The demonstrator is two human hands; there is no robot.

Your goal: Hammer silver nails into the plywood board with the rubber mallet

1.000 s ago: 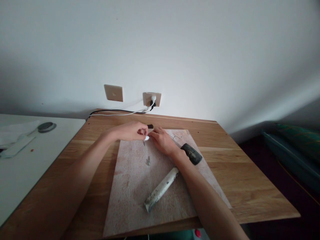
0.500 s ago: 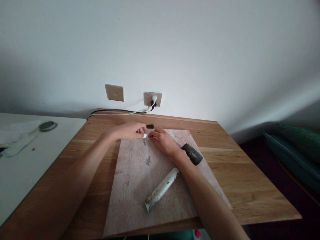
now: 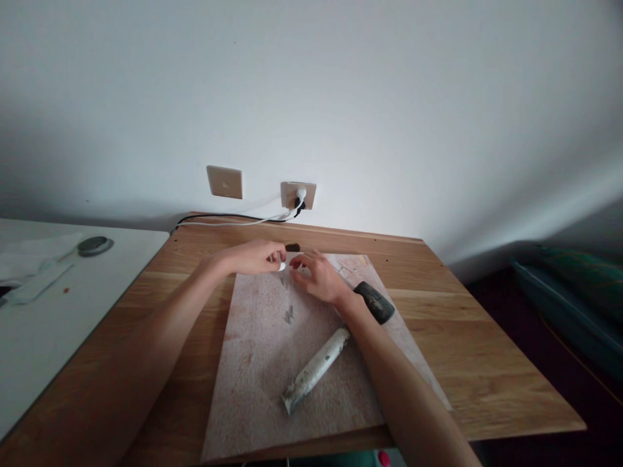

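My left hand (image 3: pixel 256 257) and my right hand (image 3: pixel 318 275) meet at the far end of a pale plywood board (image 3: pixel 257 376) lying on a wooden table (image 3: pixel 487 350). The left hand's fingers are pinched on a small white thing (image 3: pixel 281 266) I cannot make out. The right hand's fingers are bent and pinched beside it; whether they hold anything is hidden. A hammer lies on the board under my right forearm, its whitish handle (image 3: pixel 314 371) pointing toward me and its dark head (image 3: pixel 377 302) to the right. A couple of nails (image 3: pixel 289 315) lie on the board.
A white table (image 3: pixel 43 324) stands to the left with a dark round object (image 3: pixel 95 245) and pale things on it. Two wall plates (image 3: pixel 224 181) sit above the table's back edge, with cables (image 3: pixel 233 219) running from the socket. A small dark object (image 3: pixel 293 247) lies behind my hands.
Both hands stayed at the board's far end. The right hand's fingers have lifted and shifted slightly away from the white thing; the view moved a little.
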